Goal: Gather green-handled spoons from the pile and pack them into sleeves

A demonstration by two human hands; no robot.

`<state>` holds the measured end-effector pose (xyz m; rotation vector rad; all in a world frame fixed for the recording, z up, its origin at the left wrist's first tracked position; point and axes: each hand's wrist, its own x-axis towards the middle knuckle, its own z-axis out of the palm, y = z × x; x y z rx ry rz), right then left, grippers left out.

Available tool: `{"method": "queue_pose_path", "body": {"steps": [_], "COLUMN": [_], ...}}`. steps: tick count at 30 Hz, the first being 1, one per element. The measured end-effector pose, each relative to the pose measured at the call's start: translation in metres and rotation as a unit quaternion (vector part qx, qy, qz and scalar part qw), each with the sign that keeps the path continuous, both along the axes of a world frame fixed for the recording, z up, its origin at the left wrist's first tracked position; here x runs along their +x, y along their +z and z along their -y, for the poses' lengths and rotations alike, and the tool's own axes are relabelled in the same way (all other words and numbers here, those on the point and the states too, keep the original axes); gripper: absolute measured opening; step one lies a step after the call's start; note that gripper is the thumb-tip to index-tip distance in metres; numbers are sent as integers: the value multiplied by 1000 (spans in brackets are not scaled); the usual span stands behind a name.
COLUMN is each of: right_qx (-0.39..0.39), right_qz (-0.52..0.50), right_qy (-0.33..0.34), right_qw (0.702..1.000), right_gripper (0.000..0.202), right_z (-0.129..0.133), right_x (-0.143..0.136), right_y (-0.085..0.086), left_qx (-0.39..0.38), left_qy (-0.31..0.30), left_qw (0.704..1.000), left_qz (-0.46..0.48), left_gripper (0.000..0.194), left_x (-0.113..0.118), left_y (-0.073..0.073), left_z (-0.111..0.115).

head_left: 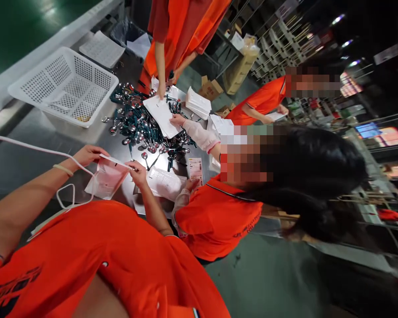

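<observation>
Between my two hands, above the near edge of the metal table, is a translucent plastic bag (110, 177) with a pale strip along its top. My left hand (89, 157) is closed on the strip's left end. At the other end, my right hand (138, 173) pinches the corner with thumb and fingers. Past the bag lies a large heap of spoons (135, 121) with dark green handles. To the right of my right hand is a white plastic packet (166, 182) on the table.
A white perforated basket (96, 95) stands on the metal table (58, 145) at the left. A white cable (36, 141) crosses in front of my left arm. Close on the right, a co-worker in orange holds a white bag (164, 117) over the spoons. Other co-workers stand beyond.
</observation>
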<state>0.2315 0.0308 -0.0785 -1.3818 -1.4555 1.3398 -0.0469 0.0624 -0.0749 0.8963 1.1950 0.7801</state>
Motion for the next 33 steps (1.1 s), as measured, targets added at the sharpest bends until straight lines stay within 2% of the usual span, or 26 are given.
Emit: {"method": "queue_pose_path", "body": {"steps": [4, 7, 12, 14, 17, 19, 22, 24, 27, 29, 33], "right_qx": [54, 82, 102, 103, 98, 94, 116, 135, 118, 93, 81], "right_qz": [37, 80, 168, 181, 196, 215, 288, 371, 484, 521, 542], "right_qy": [60, 124, 251, 290, 332, 304, 170, 133, 210, 249, 241], "right_qw": [996, 986, 948, 934, 918, 923, 935, 909, 841, 811, 801], "right_gripper": [32, 42, 57, 61, 64, 62, 47, 38, 33, 34, 25], "right_z": [1, 1, 1, 3, 6, 5, 0, -3, 1, 8, 25], "right_x": [8, 14, 18, 21, 34, 43, 41, 22, -18, -38, -42], "right_y": [-4, -4, 2, 9, 25, 38, 57, 65, 68, 65, 57], "left_qx": [34, 70, 52, 49, 47, 50, 82, 117, 144, 135, 132], "left_qy": [-29, -64, -119, -101, -31, 8, 12, -12, -41, -33, 31], "left_qw": [999, 995, 991, 993, 996, 996, 994, 990, 986, 989, 991], "left_qz": [-16, -25, -7, -24, -66, -68, -64, -72, -72, -44, 9], "left_gripper": [32, 28, 37, 43, 56, 63, 65, 62, 58, 61, 72], "left_x": [-4, -6, -1, 6, 16, 19, 23, 30, 43, 50, 51], "left_y": [-6, -4, 6, 7, 5, 5, 8, 12, 17, 19, 21], "left_z": [-4, -6, -2, 3, 12, 16, 21, 24, 32, 39, 45]}}
